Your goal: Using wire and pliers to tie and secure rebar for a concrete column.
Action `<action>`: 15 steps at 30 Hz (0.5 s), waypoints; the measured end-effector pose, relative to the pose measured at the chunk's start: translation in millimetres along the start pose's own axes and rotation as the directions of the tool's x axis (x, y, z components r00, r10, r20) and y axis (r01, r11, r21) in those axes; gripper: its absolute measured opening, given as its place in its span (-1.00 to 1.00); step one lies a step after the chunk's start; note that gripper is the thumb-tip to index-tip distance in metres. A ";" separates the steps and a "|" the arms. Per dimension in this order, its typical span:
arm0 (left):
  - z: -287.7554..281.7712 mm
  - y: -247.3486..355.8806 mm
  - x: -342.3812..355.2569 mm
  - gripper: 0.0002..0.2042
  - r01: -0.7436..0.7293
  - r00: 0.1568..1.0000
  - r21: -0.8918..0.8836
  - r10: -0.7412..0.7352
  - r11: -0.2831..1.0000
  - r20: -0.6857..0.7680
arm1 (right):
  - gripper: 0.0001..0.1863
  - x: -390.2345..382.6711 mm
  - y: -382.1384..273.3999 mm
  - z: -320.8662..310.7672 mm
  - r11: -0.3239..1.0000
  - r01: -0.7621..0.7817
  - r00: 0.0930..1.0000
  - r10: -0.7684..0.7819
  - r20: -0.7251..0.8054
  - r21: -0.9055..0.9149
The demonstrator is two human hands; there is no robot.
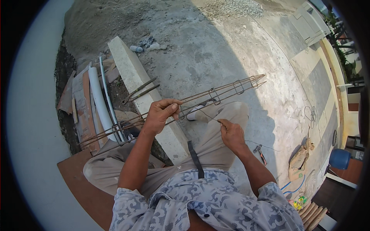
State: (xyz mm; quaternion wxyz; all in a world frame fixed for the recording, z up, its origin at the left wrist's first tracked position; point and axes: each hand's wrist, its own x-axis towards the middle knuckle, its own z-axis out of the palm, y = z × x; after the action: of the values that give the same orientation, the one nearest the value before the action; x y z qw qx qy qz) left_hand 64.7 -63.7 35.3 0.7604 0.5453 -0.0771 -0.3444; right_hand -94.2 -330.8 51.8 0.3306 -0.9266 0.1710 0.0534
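The left hand (pixel 163 114) is closed on the steel cage (pixel 212 93), thumb against forefinger, while the right hand (pixel 232 135) pinches a thin wire (pixel 210 116) stretching between them. The cage slants above the lap, crossing over a concrete beam (pixel 131 65).

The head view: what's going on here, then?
A person is handling a long, narrow cage of rusty steel bars, which passes over a pale concrete beam. Their bare left hand is closed on the cage; their right hand grips a thin dark wire running towards it. An orange-and-black hammer lies on the grey ground to the right.
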 end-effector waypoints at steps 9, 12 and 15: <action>32.9 -45.8 -17.3 -0.76 0.053 0.956 -0.200 -0.108 0.978 -0.274 | -0.75 -50.7 6.8 -6.9 0.992 0.101 0.898 -0.059 0.436 -0.075; 44.6 -54.6 -27.5 -0.76 0.054 0.960 -0.170 -0.098 0.984 -0.262 | -0.74 -46.2 10.0 -6.6 0.999 -0.002 0.835 -0.024 0.550 0.047; 46.4 -54.2 -38.7 -0.77 0.019 0.959 -0.106 -0.048 0.994 -0.278 | -0.67 -32.0 -29.1 -9.3 0.994 -0.078 0.822 0.022 0.568 0.073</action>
State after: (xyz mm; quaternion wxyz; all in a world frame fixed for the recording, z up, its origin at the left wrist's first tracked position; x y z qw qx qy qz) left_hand -11.0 -85.3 15.7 0.7848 0.5499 0.0582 -0.2799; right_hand -113.9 -306.6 83.1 0.4077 -0.8478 0.0916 0.3266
